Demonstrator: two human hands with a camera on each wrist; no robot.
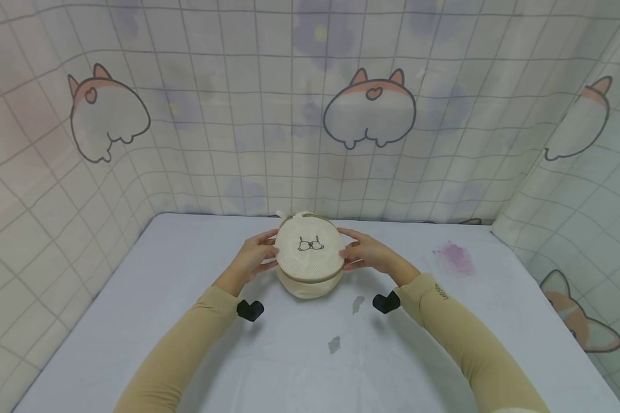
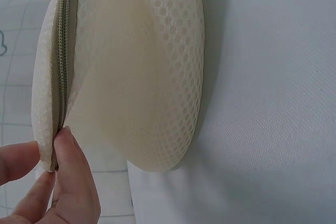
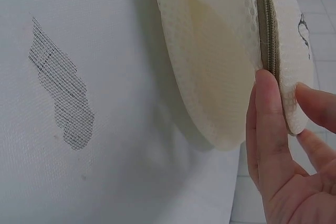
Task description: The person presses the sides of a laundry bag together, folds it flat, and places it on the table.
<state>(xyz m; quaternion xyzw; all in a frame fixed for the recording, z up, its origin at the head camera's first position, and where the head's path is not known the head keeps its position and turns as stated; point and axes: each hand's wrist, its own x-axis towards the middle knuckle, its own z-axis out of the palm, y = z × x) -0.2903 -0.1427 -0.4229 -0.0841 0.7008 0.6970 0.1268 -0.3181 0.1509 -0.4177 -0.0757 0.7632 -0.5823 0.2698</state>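
Note:
A round cream mesh laundry bag (image 1: pixel 310 264) sits on the white table, its lid bearing a small dark line drawing that looks like a bra. At its left rim my left hand (image 1: pixel 249 259) pinches the edge between thumb and fingers. My right hand (image 1: pixel 370 253) grips the opposite rim in the same way. Closed zipper (image 2: pixel 64 56) teeth run along the seam under the lid in the left wrist view. The right wrist view shows the zipper (image 3: pixel 269 30) passing by my fingertips. Below the lid, the soft mesh side bulges and sags onto the table.
The white table (image 1: pixel 196 355) has grey worn patches (image 1: pixel 334 345) in front of the bag and a pink stain (image 1: pixel 456 257) on the right. A checked curtain (image 1: pixel 248 143) with cartoon corgis hangs behind and at both sides. Black pieces (image 1: pixel 250 310) sit by both wrists.

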